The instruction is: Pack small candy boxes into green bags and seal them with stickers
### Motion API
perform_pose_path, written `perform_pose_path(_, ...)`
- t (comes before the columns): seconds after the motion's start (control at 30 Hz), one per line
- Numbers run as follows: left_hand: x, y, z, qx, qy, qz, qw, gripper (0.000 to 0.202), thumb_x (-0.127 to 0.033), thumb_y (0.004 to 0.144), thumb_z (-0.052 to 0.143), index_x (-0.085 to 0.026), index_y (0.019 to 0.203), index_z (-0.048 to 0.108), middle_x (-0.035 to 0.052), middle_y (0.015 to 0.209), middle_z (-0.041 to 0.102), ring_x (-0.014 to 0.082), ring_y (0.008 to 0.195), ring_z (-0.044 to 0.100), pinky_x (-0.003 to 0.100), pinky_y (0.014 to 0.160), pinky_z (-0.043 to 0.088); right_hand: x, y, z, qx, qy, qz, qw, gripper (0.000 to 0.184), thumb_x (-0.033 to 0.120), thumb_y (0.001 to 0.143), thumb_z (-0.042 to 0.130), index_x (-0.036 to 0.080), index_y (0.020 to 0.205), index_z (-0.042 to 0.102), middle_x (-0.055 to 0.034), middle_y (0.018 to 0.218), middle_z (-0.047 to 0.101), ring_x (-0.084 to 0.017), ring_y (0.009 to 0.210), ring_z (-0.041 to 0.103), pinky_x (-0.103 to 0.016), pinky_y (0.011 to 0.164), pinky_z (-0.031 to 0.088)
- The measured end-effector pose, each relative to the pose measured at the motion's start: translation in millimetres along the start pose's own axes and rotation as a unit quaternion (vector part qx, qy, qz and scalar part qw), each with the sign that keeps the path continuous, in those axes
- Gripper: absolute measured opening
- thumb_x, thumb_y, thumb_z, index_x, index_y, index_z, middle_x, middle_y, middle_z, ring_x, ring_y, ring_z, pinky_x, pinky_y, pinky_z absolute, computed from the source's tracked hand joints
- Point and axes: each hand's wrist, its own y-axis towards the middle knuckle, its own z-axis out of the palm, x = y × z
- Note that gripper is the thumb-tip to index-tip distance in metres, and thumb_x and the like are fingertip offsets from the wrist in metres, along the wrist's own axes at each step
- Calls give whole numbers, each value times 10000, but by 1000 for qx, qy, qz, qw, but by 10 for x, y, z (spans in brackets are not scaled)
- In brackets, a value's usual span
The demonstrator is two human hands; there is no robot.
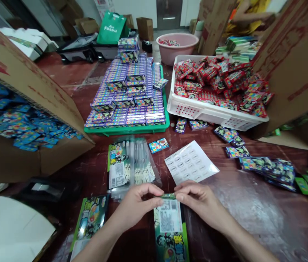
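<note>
A dark green printed package (170,233) with a white text label lies in front of me, its lettering upside down. My left hand (140,202) pinches the left part of its far end between thumb and fingers. On the right part of that same end, my right hand (197,200) is closed in a pinch. A narrow green strip shows between the fingertips. Just beyond my hands are several similar packages in clear plastic (132,163) and a white sheet of oval stickers (192,162). Another green package (90,218) lies left of my left forearm.
A green tray (126,130) holds rows of purple-edged small boxes. Beside it, a white basket (197,109) is heaped with red packs. Cardboard boxes (47,98) flank both sides. Loose small packs (268,167) lie at right. A pink tub (177,51) stands behind; a person in yellow (248,18) sits far right.
</note>
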Motion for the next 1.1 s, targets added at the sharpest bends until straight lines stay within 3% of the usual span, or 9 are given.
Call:
perform_pose_path(0.27, -37, 52, 25, 21, 7, 30, 999, 106, -312, 828, 777, -213, 849, 746, 58, 989, 761, 200, 917, 700, 333, 859, 523, 13, 50, -44, 8, -1, 9, 1000, 202, 405, 901, 694, 226, 827, 749, -13, 841, 740, -178, 801, 656, -313, 764, 510)
perform_pose_path(0.4, -35, 42, 15, 20, 62, 46, 997, 111, -325, 870, 729, -218, 841, 736, 58, 983, 746, 202, 909, 695, 336, 845, 530, 10, -40, -147, 48, -85, -76, 992, 230, 431, 965, 606, 276, 946, 775, -57, 1110, 722, -235, 1061, 655, -390, 923, 514)
perform_pose_path(0.47, -99, 98, 2, 9, 152, 69, 986, 104, -331, 888, 705, -235, 872, 741, 67, 1082, 726, 225, 1009, 680, 368, 919, 514, -45, -40, -275, -20, -180, -115, 977, 218, 443, 935, 646, 306, 1063, 757, -84, 1310, 633, -289, 1250, 556, -465, 1036, 450)
perform_pose_path(0.63, -527, 659, 101, 8, 290, 210, 934, 302, -315, 899, 685, -292, 1201, 691, 75, 1453, 552, 264, 1340, 509, 448, 1153, 363, -331, 191, -749, -329, -256, -76, 906, 659, 514, 741, 813, 200, 1271, 579, -195, 1347, 539, -401, 1314, 432, -627, 1122, 279)
perform_pose_path(0.77, -822, 1366, 343, 60, 248, 280, 925, 775, -253, 745, 827, -253, 1451, 507, 115, 1554, 454, 295, 1423, 420, 458, 1188, 312, -421, 371, -991, -223, -104, -17, 969, 541, 527, 782, 761, 210, 1152, 525, -105, 1078, 688, -308, 1030, 650, -503, 910, 513)
perform_pose_path(0.83, -863, 1616, 453, 74, 199, 250, 945, 810, -236, 705, 839, -227, 1446, 513, 129, 1434, 577, 298, 1302, 543, 433, 1096, 419, -357, 392, -1074, -183, -75, -33, 980, 478, 522, 827, 721, 220, 1130, 509, -53, 956, 719, -247, 882, 695, -395, 773, 562)
perform_pose_path(0.93, -821, 1745, 571, 55, 129, 172, 975, 469, -290, 780, 771, -198, 1227, 667, 61, 1026, 739, 217, 914, 683, 312, 808, 526, -212, 383, -1196, -179, -27, -56, 982, 400, 514, 865, 693, 215, 1083, 538, -19, 840, 704, -199, 754, 677, -311, 659, 535)
perform_pose_path(1.0, -766, 1707, 619, 16, 82, 132, 988, 255, -375, 804, 754, -175, 955, 708, 9, 802, 703, 164, 717, 640, 247, 652, 483, -142, 398, -1248, -195, -6, -65, 979, 345, 528, 895, 652, 208, 1003, 582, -12, 790, 675, -175, 688, 636, -280, 596, 494)
perform_pose_path(1.1, -709, 1595, 653, -39, 2, 86, 996, 333, -465, 792, 763, -171, 731, 617, -39, 641, 600, 116, 579, 543, 206, 545, 403, -103, 473, -1239, -213, 8, -84, 973, 355, 527, 861, 697, 213, 1001, 608, -9, 831, 664, -167, 699, 609, -271, 597, 483)
